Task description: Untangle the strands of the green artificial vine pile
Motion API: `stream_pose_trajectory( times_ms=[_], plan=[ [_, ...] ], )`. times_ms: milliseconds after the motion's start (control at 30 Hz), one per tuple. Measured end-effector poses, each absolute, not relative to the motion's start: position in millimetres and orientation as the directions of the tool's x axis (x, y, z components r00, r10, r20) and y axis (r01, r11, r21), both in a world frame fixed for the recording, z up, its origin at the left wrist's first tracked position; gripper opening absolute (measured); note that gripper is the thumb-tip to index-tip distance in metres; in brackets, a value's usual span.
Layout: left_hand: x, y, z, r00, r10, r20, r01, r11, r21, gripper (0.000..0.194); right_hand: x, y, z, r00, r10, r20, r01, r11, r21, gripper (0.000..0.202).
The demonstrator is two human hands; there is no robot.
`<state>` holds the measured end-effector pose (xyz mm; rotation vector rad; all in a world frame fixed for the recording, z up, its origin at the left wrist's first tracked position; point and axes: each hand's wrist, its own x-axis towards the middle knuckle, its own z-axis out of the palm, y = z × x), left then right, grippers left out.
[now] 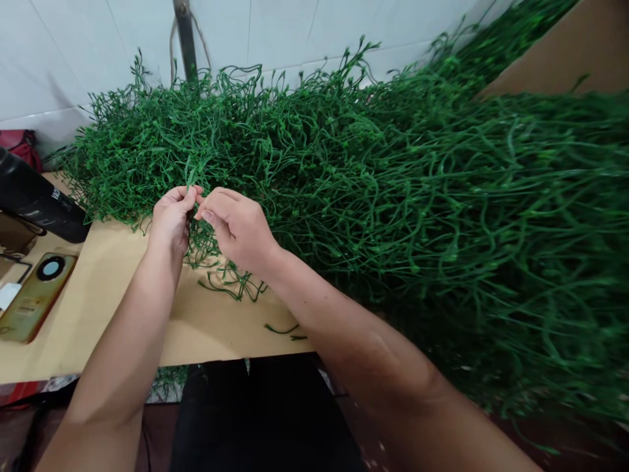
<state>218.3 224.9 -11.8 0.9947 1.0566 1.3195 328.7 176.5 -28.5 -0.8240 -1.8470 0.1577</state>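
My left hand (173,213) is closed, thumb pressed to fingers, on a green plastic stem (190,176) whose tip sticks up above the thumb. Close against it on the right, my right hand (238,226) has its fingers curled and pinched near the same stem; what lies between those fingertips is too small to make out. Behind both hands spreads a large heap of green artificial stems (314,151). Several loose stems (238,283) lie below the hands on the tan cardboard (216,334).
At the left are a black bottle (44,200), a phone (37,298) and a red bag (22,147). A metal post (185,39) stands by the tiled wall. A brown cardboard flap (565,52) rises at the upper right.
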Motion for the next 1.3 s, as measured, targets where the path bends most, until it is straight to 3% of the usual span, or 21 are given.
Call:
stream_pose_trajectory(
  times_ms=[67, 167, 233, 400, 500, 633, 700, 800, 933, 1067, 1300],
  plan=[
    [212.1, 230.4, -10.4, -0.145, 0.989, -0.042, -0.215, 0.01, 0.977, 0.026, 322.9, 164.3, -22.4, -0.262, 0.584, 0.768, 0.42, 0.786, -0.454, 0.02],
    [193.1, 238.6, -7.7, -0.375, 0.922, -0.098, -0.201, 0.022, 0.979, 0.028, 308.3, 143.1, -14.8, -0.498, 0.469, 0.73, 0.305, 0.882, -0.359, 0.017],
    [183.5, 238.3, -4.5, -0.293, 0.948, -0.122, -0.227, 0.055, 0.972, 0.023, 303.3, 137.2, -12.6, -0.509, 0.461, 0.727, 0.287, 0.887, -0.362, 0.016],
    [192.5, 222.5, 3.0, 0.088, 0.991, -0.099, -0.277, 0.12, 0.953, 0.015, 321.5, 158.6, -21.7, 0.07, 0.768, 0.637, 0.408, 0.561, -0.721, 0.025],
    [200.0, 216.5, 3.2, 0.158, 0.98, -0.124, -0.274, 0.164, 0.948, 0.012, 331.2, 171.9, -29.8, 0.202, 0.823, 0.531, 0.4, 0.425, -0.812, 0.022],
    [200.9, 214.3, 0.8, 0.168, 0.972, -0.161, -0.262, 0.202, 0.944, 0.011, 327.0, 176.1, -33.5, 0.057, 0.927, 0.371, 0.491, 0.297, -0.819, 0.033],
    [202.6, 213.3, 0.0, 0.178, 0.971, -0.159, -0.251, 0.201, 0.947, 0.012, 324.1, 176.7, -34.0, 0.003, 0.94, 0.342, 0.527, 0.289, -0.8, 0.029],
    [207.6, 211.5, -0.9, 0.191, 0.972, -0.137, -0.24, 0.182, 0.954, 0.014, 323.7, 178.1, -35.7, -0.02, 0.931, 0.365, 0.552, 0.315, -0.772, 0.02],
    [209.7, 212.7, -3.5, 0.163, 0.978, -0.13, -0.262, 0.17, 0.95, 0.016, 322.2, 176.3, -37.4, -0.111, 0.912, 0.395, 0.582, 0.382, -0.718, 0.027],
    [210.4, 217.2, -9.2, 0.078, 0.992, -0.1, -0.33, 0.121, 0.936, 0.024, 318.0, 173.9, -34.7, -0.245, 0.862, 0.443, 0.566, 0.498, -0.657, 0.029],
    [216.6, 229.6, -11.5, -0.108, 0.992, -0.068, -0.335, 0.028, 0.942, 0.028, 317.6, 168.0, -29.9, -0.302, 0.828, 0.472, 0.545, 0.556, -0.627, 0.029]
  ],
)
